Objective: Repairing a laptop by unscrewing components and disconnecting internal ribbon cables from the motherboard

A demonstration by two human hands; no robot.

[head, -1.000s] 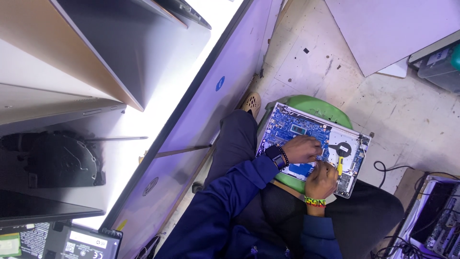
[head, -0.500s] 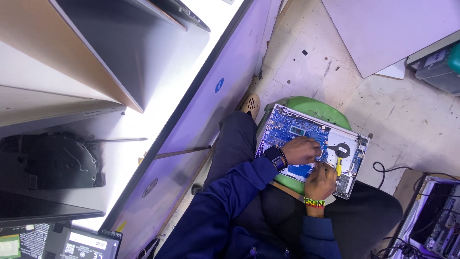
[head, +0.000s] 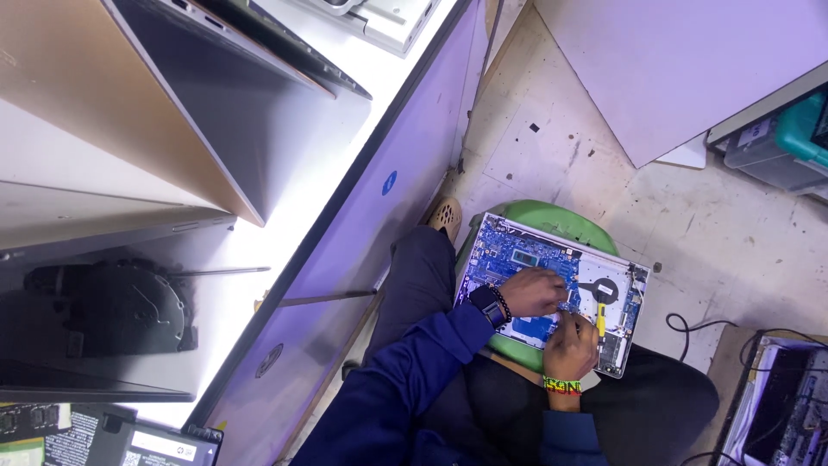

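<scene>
An opened laptop (head: 628, 292) lies bottom-up on a green stool (head: 539, 216), showing its blue circuit board (head: 500, 246) and a black fan (head: 606, 289). My left hand (head: 530, 292), with a black watch on the wrist, rests fingers-down on the middle of the board. My right hand (head: 569, 345), with a beaded bracelet on the wrist, is just beside it. It grips a small yellow-handled screwdriver (head: 600, 319) that points at the board near the fan. Blue sleeves cover both arms.
A long white-topped counter (head: 285, 216) runs along the left with closed laptops (head: 216, 112) and a black fan unit (head: 112, 311) on it. A white panel (head: 681, 69) lies on the worn floor. A teal box (head: 793, 138) and cables (head: 690, 332) are at the right.
Both hands stay on the laptop board in about the same place. The view has shifted a little.
</scene>
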